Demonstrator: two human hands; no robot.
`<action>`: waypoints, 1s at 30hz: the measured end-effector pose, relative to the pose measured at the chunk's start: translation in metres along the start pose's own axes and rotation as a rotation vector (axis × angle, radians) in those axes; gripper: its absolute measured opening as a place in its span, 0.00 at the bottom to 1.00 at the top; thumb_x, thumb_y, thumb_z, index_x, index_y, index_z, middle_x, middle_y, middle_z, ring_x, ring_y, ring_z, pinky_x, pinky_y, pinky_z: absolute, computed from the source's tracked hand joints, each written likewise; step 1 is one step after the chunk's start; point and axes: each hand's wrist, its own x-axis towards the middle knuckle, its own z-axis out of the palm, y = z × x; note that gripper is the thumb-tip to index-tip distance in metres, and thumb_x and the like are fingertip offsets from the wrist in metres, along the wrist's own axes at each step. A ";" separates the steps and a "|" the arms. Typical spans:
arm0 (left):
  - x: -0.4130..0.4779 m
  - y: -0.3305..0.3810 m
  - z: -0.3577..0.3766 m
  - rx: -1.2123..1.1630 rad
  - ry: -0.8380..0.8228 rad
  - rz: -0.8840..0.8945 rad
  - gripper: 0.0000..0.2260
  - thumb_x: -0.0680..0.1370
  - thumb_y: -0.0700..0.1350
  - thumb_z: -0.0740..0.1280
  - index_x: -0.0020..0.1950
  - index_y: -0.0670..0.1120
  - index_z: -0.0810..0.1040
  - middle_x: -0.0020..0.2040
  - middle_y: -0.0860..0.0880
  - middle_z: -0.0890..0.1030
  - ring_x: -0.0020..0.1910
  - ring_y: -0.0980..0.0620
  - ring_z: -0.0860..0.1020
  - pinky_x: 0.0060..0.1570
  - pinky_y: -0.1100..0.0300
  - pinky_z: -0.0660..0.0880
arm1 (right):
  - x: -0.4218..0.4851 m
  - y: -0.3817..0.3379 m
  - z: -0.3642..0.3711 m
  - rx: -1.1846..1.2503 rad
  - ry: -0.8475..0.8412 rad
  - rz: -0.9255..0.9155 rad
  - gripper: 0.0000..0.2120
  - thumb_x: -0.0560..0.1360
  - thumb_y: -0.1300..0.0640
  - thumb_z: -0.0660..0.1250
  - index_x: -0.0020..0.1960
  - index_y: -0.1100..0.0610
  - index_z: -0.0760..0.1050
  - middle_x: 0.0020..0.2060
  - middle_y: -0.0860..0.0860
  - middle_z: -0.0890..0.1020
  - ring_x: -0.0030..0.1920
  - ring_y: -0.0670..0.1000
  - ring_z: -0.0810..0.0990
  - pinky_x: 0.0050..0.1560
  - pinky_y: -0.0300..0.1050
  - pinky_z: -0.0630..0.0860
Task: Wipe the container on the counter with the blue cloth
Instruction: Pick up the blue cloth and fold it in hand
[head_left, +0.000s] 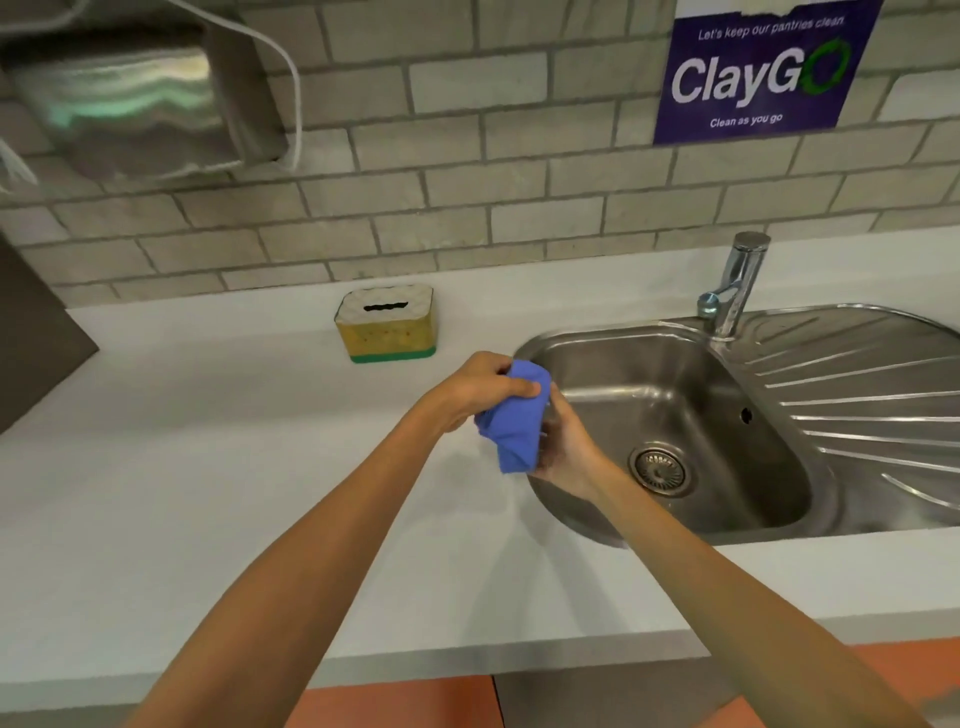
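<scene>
A blue cloth (516, 426) is bunched up between both hands, above the counter at the sink's left rim. My left hand (480, 389) grips it from above with thumb and fingers closed on the fabric. From the right and below, my right hand (566, 452) curls its fingers against the cloth. Whether anything is wrapped inside the cloth is hidden. A yellow container (387, 325) with a green base and a white slotted lid stands upright on the white counter (208, 467) near the wall. It is behind and to the left of my hands, untouched.
A steel sink (769, 519) with a drain and ribbed drainboard lies to the right, with a chrome tap (737, 280) behind it. A metal dispenser (130, 98) hangs on the tiled wall at upper left. A dark panel (31, 332) edges the counter on the left.
</scene>
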 end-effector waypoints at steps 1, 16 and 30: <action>0.003 0.001 -0.003 -0.007 -0.024 0.006 0.07 0.75 0.41 0.68 0.52 0.41 0.76 0.47 0.45 0.78 0.44 0.50 0.76 0.43 0.60 0.75 | 0.006 -0.001 0.006 0.115 -0.023 -0.015 0.29 0.73 0.34 0.57 0.58 0.57 0.77 0.52 0.55 0.82 0.52 0.56 0.80 0.53 0.51 0.76; 0.050 -0.077 -0.140 -0.043 0.377 0.039 0.17 0.73 0.39 0.71 0.60 0.36 0.76 0.58 0.39 0.79 0.52 0.46 0.77 0.54 0.55 0.75 | 0.092 -0.009 0.118 -0.095 -0.034 -0.052 0.18 0.73 0.51 0.67 0.59 0.59 0.75 0.51 0.55 0.84 0.45 0.52 0.82 0.40 0.44 0.80; 0.088 -0.184 -0.170 -1.427 -0.032 -0.090 0.39 0.70 0.74 0.49 0.57 0.44 0.81 0.55 0.42 0.84 0.54 0.44 0.82 0.62 0.46 0.72 | 0.159 -0.018 0.198 -0.949 0.045 -0.356 0.19 0.69 0.47 0.72 0.54 0.58 0.79 0.45 0.50 0.82 0.46 0.50 0.79 0.35 0.29 0.72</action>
